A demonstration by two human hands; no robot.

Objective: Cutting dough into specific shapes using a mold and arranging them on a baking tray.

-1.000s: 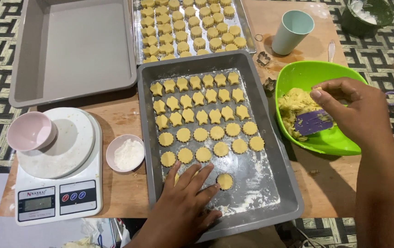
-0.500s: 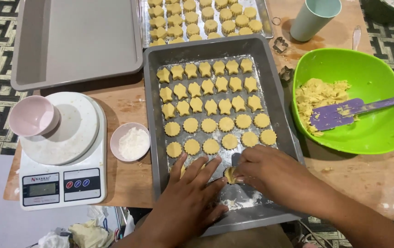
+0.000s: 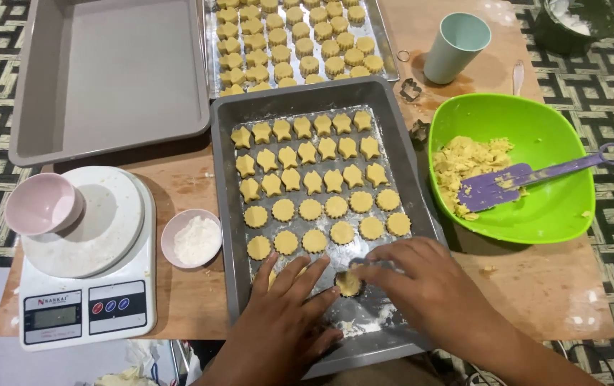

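The right hand (image 3: 428, 286) pinched a small round pale-yellow dough biscuit (image 3: 348, 284) on the dark metal baking tray (image 3: 400, 136), below the filled rows. The left hand (image 3: 285, 322) lay open, flat beside it. The biscuit looked soft, easily dented, best held lightly by its edges.

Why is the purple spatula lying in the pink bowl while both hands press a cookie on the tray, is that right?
Not quite. The purple spatula lies in the green bowl, not the pink one; the head view shows it. The pink bowl sits on the scale. The left hand and right hand do work a cookie on the tray.
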